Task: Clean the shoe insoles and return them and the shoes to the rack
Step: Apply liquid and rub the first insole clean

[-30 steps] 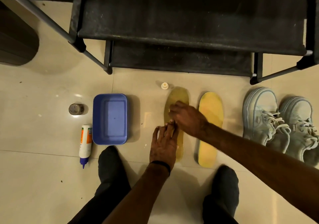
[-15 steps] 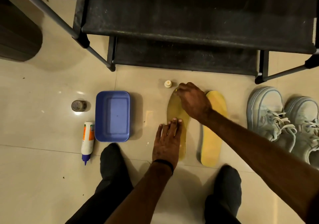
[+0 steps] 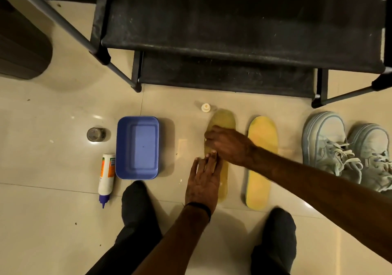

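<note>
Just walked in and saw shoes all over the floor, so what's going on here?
A person crouches on the floor before a black rack, cleaning insoles. The left hand lies flat on the left insole, pinning it down, while the right hand works over its front half with curled fingers; what it holds, if anything, is hidden. The second insole lies beside it, untouched, and two pale sneakers sit further right. A blue tub, bottle and small cap are nearby.
</note>
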